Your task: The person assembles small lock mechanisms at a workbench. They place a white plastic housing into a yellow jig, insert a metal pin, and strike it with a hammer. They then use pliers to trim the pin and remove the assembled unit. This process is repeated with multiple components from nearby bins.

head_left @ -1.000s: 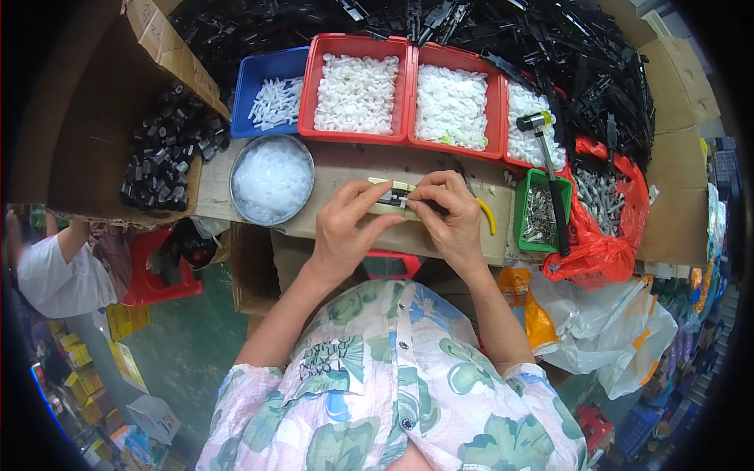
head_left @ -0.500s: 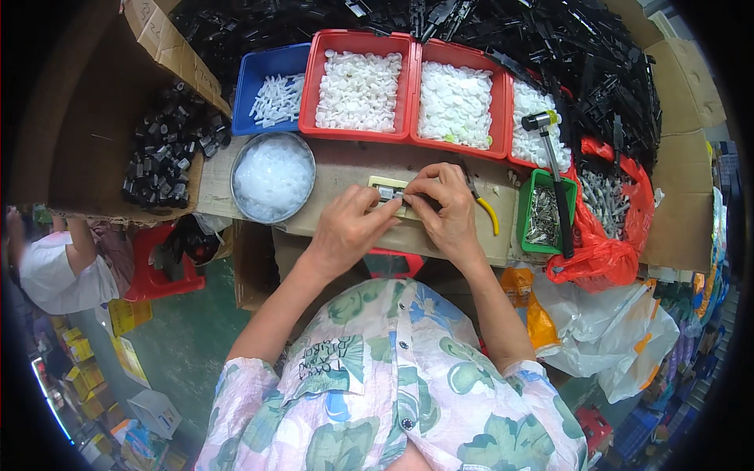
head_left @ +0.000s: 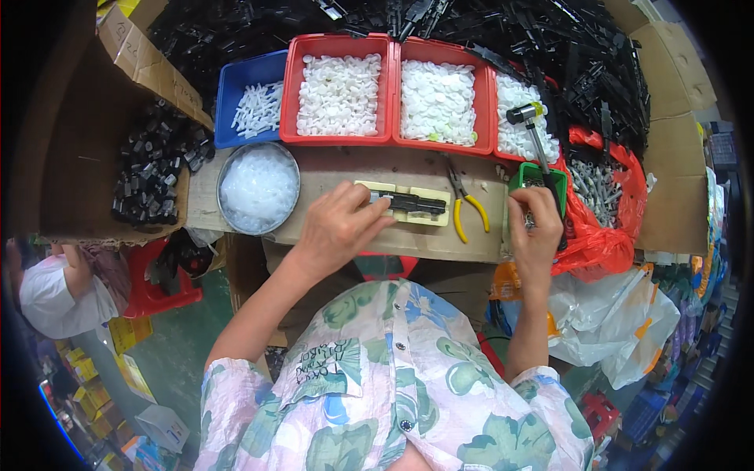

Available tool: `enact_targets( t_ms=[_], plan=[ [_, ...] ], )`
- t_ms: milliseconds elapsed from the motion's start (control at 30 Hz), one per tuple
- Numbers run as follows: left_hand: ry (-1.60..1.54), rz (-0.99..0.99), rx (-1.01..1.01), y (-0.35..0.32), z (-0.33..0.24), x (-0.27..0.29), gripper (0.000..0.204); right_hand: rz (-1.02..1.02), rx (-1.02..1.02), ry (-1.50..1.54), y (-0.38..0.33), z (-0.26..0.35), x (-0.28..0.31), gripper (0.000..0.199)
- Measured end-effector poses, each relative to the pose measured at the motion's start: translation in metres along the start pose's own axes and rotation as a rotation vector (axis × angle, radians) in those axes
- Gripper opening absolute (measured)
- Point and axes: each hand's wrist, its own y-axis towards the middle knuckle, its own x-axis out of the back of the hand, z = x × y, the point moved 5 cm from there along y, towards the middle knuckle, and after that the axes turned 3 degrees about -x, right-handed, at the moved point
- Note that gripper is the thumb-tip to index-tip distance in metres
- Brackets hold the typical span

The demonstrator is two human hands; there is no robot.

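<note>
- Left hand [head_left: 336,229]: thumb and forefinger slightly parted at left end of black part [head_left: 416,204]; firm hold cannot be told.
- Right hand [head_left: 536,229]: fingers curled, thumb near forefinger, at green bin [head_left: 528,168]; contents of pinch cannot be told.
- Black part: seated in cream block [head_left: 429,193] on bench [head_left: 330,169].
- Pliers [head_left: 461,193]: just right of block.
- Hammer [head_left: 536,140]: across green bin.
- Round bowl [head_left: 298,191]: left of block.
</note>
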Motion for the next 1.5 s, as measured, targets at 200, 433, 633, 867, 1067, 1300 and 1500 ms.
enact_targets(
  t_ms=[200, 433, 633, 867, 1067, 1300, 1500],
  plan=[
    [0.000, -0.120, -0.080, 0.056, 0.009, 0.009, 0.016, 0.127, -0.082, -0.338, -0.020, -0.044, 0.016, 0.012],
    [-0.010, -0.003, -0.078, 0.108, 0.028, -0.010, 0.012, 0.126, -0.119, -0.260, -0.017, -0.049, 0.013, 0.008],
    [-0.082, 0.223, -0.089, 0.144, 0.034, -0.062, 0.018, 0.063, -0.090, -0.143, -0.023, -0.053, 0.018, 0.010],
    [-0.151, 0.331, -0.035, 0.161, 0.035, -0.099, 0.016, -0.021, -0.099, -0.054, -0.025, -0.051, 0.022, 0.009],
    [-0.133, 0.272, -0.104, 0.162, 0.027, -0.103, 0.012, -0.056, -0.098, 0.008, -0.021, -0.042, 0.024, 0.009],
    [-0.658, 0.206, 0.370, 0.137, 0.018, -0.065, 0.015, -0.064, -0.032, 0.242, 0.004, -0.001, 0.007, 0.010],
    [-1.114, 0.125, 0.515, 0.094, 0.001, -0.062, 0.014, -0.033, -0.029, 0.378, 0.020, 0.034, -0.017, 0.011]
  ],
)
